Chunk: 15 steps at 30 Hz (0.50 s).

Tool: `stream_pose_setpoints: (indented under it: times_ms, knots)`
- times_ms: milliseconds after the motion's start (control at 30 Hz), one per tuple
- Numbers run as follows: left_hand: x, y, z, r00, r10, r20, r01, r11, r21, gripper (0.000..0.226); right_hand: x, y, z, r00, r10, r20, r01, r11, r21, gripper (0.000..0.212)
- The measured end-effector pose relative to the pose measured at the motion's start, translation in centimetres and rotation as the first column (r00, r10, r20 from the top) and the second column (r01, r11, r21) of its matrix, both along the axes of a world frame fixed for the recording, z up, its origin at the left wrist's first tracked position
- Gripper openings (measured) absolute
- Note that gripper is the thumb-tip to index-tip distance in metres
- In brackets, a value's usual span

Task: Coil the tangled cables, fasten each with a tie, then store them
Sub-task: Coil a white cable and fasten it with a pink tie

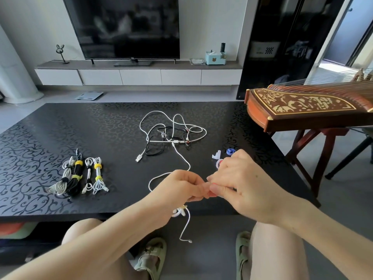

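Note:
A tangle of white and black cables point(171, 134) lies in the middle of the black patterned table point(60, 138). One white cable point(182, 158) runs from the tangle to my hands at the table's near edge. My left hand point(179, 190) grips this cable, and a small coiled part with a loose end point(184, 225) hangs below it. My right hand point(240, 178) meets the left one fingertip to fingertip; what it pinches is hidden. Several coiled cables bound with yellow ties point(77, 176) lie side by side at the left.
Small tie rolls, blue point(230, 151) and white point(217, 155), sit on the table just beyond my right hand. A wooden zither on a stand point(302, 106) overhangs the table's far right corner. My knees and sandalled feet are below the near edge.

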<state>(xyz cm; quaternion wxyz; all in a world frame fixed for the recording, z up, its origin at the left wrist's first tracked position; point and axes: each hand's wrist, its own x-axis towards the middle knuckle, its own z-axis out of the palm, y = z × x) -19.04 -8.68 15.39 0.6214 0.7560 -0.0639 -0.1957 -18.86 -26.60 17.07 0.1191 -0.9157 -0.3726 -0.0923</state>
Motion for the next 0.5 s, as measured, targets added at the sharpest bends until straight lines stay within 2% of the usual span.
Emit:
stream_pose_setpoints:
  times_ms: [100,200,267,333,400,467,500]
  knots:
    - [0.6,-0.5,-0.7,0.976,0.0,-0.218,-0.004,1.0,-0.021,0.032,-0.6,0.3,-1.5,0.942,0.085,0.325,-0.035,0.987,-0.154,0.045]
    - [1.2,-0.9,-1.4,0.882,-0.11,-0.459,0.109,0.994,-0.029,0.032,-0.6,0.3,-2.6,0.834,0.217,0.506,-0.058,0.948,-0.312,0.054]
    - [1.8,-0.9,-2.1,0.844,-0.164,-0.511,0.182,0.983,-0.014,0.031,-0.2,0.0,-3.2,0.731,0.316,0.605,-0.037,0.903,-0.427,0.05]
    - [2.3,-1.0,-2.3,0.824,-0.208,-0.527,0.254,0.967,0.017,0.033,0.2,-0.1,-3.6,0.677,0.329,0.659,-0.038,0.909,-0.415,0.045]
    - [3.1,-0.8,-2.2,0.835,-0.288,-0.469,0.379,0.918,0.112,0.036,0.7,0.0,-4.3,0.673,0.312,0.67,-0.058,0.926,-0.373,0.045]
    - [4.3,-0.1,-1.5,0.822,-0.411,-0.394,0.527,0.811,0.255,0.041,1.1,0.2,-5.2,0.731,0.314,0.606,-0.116,0.932,-0.343,0.043]
    - [5.0,0.5,-1.2,0.786,-0.478,-0.392,0.594,0.761,0.262,0.043,1.3,0.2,-5.6,0.794,0.288,0.536,-0.159,0.949,-0.273,0.042]
